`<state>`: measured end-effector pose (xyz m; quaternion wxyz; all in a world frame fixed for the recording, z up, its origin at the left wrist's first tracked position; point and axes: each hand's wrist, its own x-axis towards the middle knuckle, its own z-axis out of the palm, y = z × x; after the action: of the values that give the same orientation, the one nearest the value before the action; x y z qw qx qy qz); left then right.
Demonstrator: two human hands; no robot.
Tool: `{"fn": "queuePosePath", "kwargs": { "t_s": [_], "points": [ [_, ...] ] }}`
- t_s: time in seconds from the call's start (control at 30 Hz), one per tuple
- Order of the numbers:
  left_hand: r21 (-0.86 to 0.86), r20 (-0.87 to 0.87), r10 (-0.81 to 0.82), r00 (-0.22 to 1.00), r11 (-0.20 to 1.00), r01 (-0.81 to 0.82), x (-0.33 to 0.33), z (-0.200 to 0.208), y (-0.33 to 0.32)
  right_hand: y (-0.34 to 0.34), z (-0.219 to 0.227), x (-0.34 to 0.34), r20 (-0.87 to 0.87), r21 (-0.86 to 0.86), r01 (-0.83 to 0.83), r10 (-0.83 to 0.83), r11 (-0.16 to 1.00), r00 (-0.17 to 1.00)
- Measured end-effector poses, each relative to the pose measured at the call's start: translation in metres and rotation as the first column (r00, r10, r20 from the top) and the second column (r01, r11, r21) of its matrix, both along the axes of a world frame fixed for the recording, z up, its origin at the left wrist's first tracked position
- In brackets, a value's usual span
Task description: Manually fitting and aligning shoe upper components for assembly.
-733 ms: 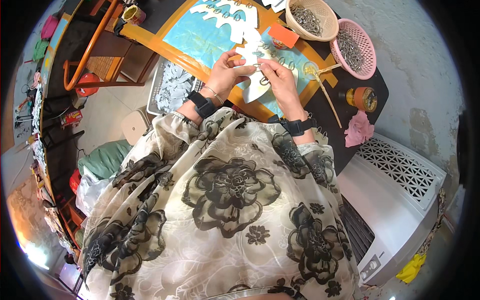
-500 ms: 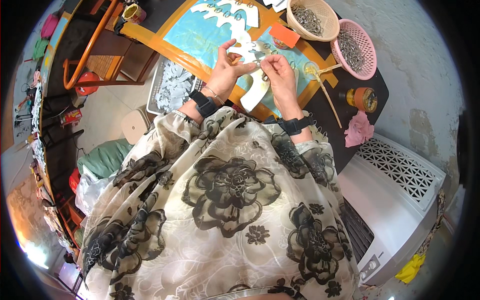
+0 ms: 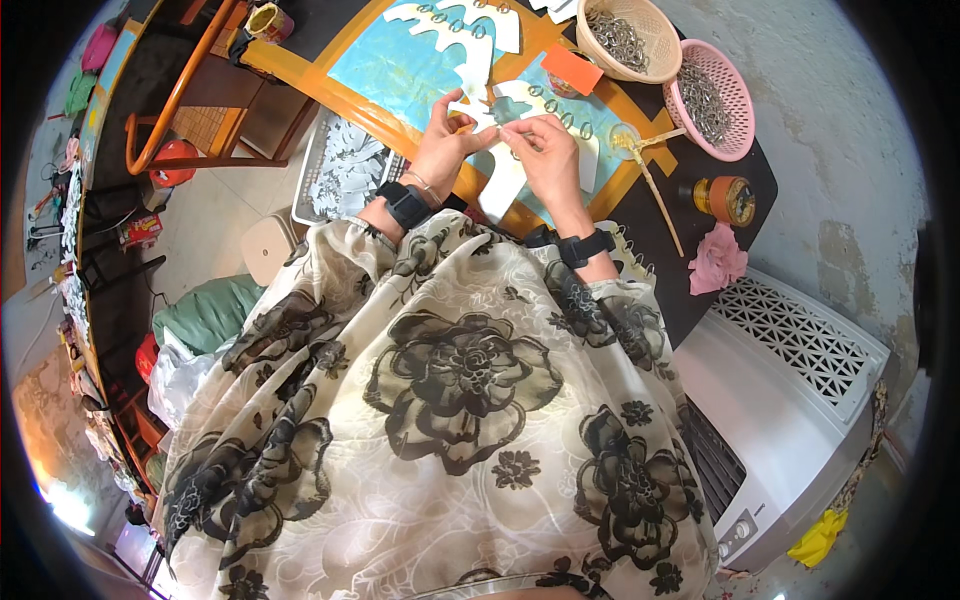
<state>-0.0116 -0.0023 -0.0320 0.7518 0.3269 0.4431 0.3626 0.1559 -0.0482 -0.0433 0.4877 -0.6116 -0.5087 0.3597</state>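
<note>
White scalloped strips [image 3: 510,182] with metal rings on their tabs lie on a taped blue sheet [image 3: 375,70]. My left hand [image 3: 440,150] is over the middle strip, its index finger raised and its thumb pressed to a tab beside my other fingertips. My right hand [image 3: 548,165] meets that thumb, thumb and forefinger pinched on the same small tab; the fingertips hide what is between them. Beyond my right hand, several metal rings [image 3: 568,120] sit along a strip's edge. Farther back, another strip [image 3: 465,35] carries rings too.
A cream basket [image 3: 655,55] and a pink basket [image 3: 735,90] hold metal rings. An orange card [image 3: 572,68] tops a small jar. Right of my hand are a stick [image 3: 658,195] with a yellow-smeared dish [image 3: 622,140], an amber jar [image 3: 730,200] and pink cloth [image 3: 718,258]. A crate of white pieces [image 3: 345,170] stands left.
My right hand has shifted slightly left, its fingertips now closed against my left thumb. My left hand's raised index finger has dipped a little to the left.
</note>
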Motion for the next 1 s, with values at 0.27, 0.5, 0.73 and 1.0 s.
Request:
{"fn": "queuePosePath", "kwargs": {
  "t_s": [0.27, 0.5, 0.73, 1.0],
  "points": [
    [0.188, -0.350, -0.078, 0.934, 0.970, 0.152, -0.030, -0.031, 0.003, -0.002, -0.028, 0.021, 0.160, -0.123, -0.197, 0.216, 0.973, 0.963],
    [0.607, -0.791, 0.081, 0.607, 0.234, 0.759, -0.016, -0.041, 0.015, -0.015, -0.045, 0.020, 0.456, -0.088, -0.235, 0.249, 0.968, 0.855],
    [0.610, -0.781, 0.244, 0.575, 0.096, 0.787, 0.000, -0.044, 0.012, -0.017, -0.037, 0.019, 0.692, 0.058, -0.299, 0.178, 0.953, 0.699],
    [0.647, -0.707, -0.143, 0.693, 0.264, 0.715, 0.005, -0.089, 0.016, -0.024, -0.032, 0.014, 0.695, 0.108, -0.267, 0.119, 0.958, 0.709]
  ]
}}
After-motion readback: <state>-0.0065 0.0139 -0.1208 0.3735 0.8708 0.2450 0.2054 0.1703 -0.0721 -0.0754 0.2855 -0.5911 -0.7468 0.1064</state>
